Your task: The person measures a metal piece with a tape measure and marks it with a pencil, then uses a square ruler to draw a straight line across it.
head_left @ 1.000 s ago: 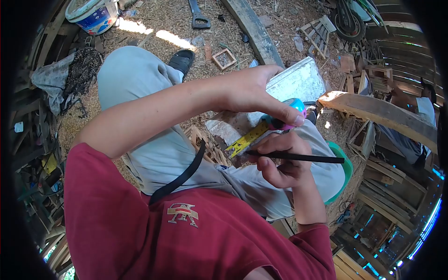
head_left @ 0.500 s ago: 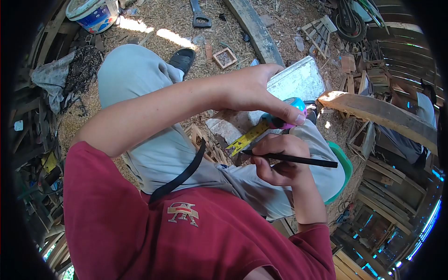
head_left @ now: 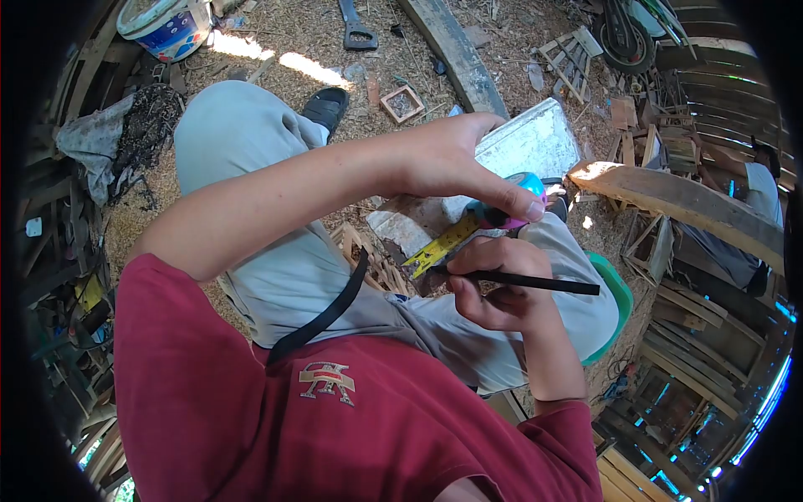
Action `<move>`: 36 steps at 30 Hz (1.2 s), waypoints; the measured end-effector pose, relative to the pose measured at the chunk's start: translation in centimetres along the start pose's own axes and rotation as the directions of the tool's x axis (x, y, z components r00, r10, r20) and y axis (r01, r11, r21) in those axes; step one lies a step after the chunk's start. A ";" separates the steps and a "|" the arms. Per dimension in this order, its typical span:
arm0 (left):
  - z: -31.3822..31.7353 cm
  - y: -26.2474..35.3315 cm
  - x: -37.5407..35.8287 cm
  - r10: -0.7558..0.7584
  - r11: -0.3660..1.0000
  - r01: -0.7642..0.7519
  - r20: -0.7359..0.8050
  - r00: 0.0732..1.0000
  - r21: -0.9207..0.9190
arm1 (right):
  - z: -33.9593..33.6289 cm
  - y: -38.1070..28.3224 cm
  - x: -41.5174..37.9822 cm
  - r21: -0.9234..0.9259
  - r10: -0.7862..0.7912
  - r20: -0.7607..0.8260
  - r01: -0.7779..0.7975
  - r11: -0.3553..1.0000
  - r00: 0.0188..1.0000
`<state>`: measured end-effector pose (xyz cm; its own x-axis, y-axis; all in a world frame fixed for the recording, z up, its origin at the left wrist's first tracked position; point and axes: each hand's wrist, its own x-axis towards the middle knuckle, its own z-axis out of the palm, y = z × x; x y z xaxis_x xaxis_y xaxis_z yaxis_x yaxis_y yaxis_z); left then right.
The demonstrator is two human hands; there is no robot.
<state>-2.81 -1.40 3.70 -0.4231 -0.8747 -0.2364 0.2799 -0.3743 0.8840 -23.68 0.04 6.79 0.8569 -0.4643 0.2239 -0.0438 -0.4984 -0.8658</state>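
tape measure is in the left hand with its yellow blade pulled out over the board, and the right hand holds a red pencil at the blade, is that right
Not quite: the pencil is black, not red, as the head view shows. The rest holds: the left hand holds the tape measure with its yellow blade pulled out over the board, and the right hand holds the pencil at the blade.

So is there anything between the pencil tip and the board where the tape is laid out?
Nothing visible. The right hand holds the pencil with its tip at the end of the yellow tape, on the board. The left hand grips the tape case off to the side.
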 end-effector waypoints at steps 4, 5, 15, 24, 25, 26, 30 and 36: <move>-0.1 -0.1 0.2 0.008 1.000 -0.008 0.016 1.000 -0.015 | -0.2 -0.2 -0.1 -0.017 0.024 0.018 -0.024 1.000 1.000; -0.1 -0.1 0.2 0.013 1.000 -0.013 0.020 1.000 -0.019 | -0.2 -0.2 -0.1 -0.015 0.025 0.017 -0.025 1.000 1.000; 0.0 -0.1 0.1 0.037 0.999 -0.036 -0.036 0.999 0.024 | -0.2 -0.1 0.1 0.020 0.033 0.038 -0.034 0.999 0.999; -0.1 -0.1 0.0 0.022 0.999 -0.022 -0.035 0.999 0.026 | -0.2 -0.1 0.3 0.043 0.035 0.038 -0.037 0.998 0.999; 0.0 -0.3 0.1 0.039 0.999 -0.037 -0.050 0.998 0.027 | -0.2 -0.1 0.3 0.037 0.034 0.038 -0.035 0.999 0.999; 0.0 -0.4 0.1 0.055 0.998 -0.053 -0.064 0.996 0.029 | -0.2 -0.1 0.3 0.030 0.032 0.039 -0.034 0.999 0.999; 0.0 -0.5 0.2 0.059 0.998 -0.058 -0.055 0.997 0.026 | -0.5 -0.2 0.2 0.027 0.065 0.076 -0.068 0.997 0.995; -0.1 -0.5 0.3 0.058 0.998 -0.056 -0.065 0.996 0.035 | -0.4 -0.3 0.4 0.040 0.051 0.054 -0.053 0.998 0.997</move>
<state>-2.97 -1.45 3.12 -0.3494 -0.9130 -0.2105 0.2724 -0.3140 0.9095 -23.51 -0.36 7.32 0.8800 -0.4489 0.1549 -0.0688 -0.4432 -0.8938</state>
